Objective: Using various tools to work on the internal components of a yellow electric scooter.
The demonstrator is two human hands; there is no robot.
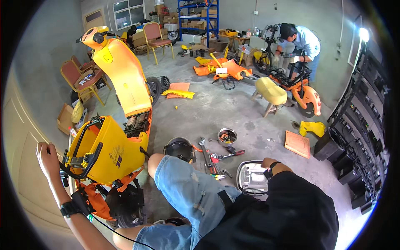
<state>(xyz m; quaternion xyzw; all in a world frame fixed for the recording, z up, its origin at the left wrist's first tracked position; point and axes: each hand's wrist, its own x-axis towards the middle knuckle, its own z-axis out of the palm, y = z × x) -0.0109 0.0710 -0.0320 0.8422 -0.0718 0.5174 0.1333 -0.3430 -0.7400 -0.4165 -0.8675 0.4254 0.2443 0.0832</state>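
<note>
My left hand [48,155] is raised at the far left beside a yellow scooter body section [100,154] with black tube handles, its fingers curled; what they hold, if anything, is unclear. Orange panels and a black wheel [125,206] sit beneath that section, joined to a long orange-yellow scooter body [125,83]. My right hand [270,164] has curled fingers at the upper right corner of a white shallow case [252,177] with a black rim, partly hidden by my dark sleeve. Wrenches and pliers [206,154] lie by my knee, near a steel bowl of small parts [227,136].
A co-worker [304,43] bends over another scooter at the back right. A yellow seat on a stool [270,89], loose orange panels [225,68], an orange mat [296,143] and a black bowl [179,148] are on the floor. Black racks line the right wall; chairs stand back left.
</note>
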